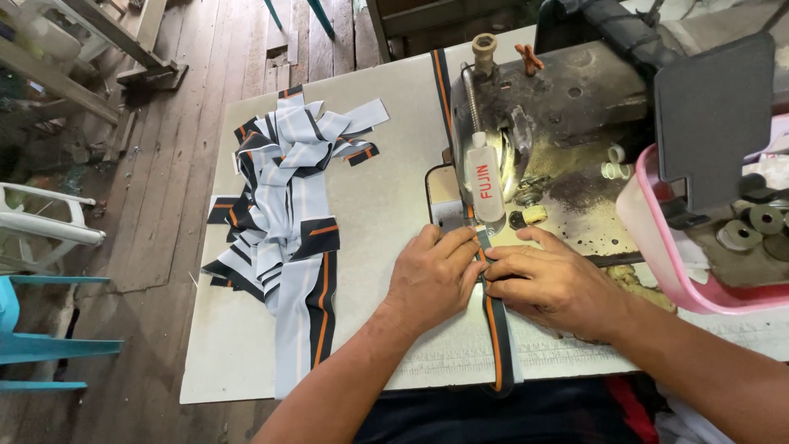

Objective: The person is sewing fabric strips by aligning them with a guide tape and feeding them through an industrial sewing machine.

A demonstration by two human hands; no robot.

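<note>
View from above of a person seated at an old, oil-stained sewing machine (567, 107) set into a pale worktop (378, 205). A narrow dark fabric strip with an orange stripe (496, 329) runs from the worktop's near edge straight up to the machine's needle area. Both hands press it flat, just in front of the needle. The left hand (431, 279) lies palm down on the strip's left side, fingers (456, 244) reaching onto it. The right hand (555, 284) lies on its right side, thumb and forefinger pinched together on the strip's edge. The two hands touch over the strip. Well to the left, on the worktop, lies a loose pile of striped fabric pieces (283, 214) in light blue, black and orange. A pink plastic tray (657, 247) sits at the right. Below is a wooden plank floor (205, 74).
</note>
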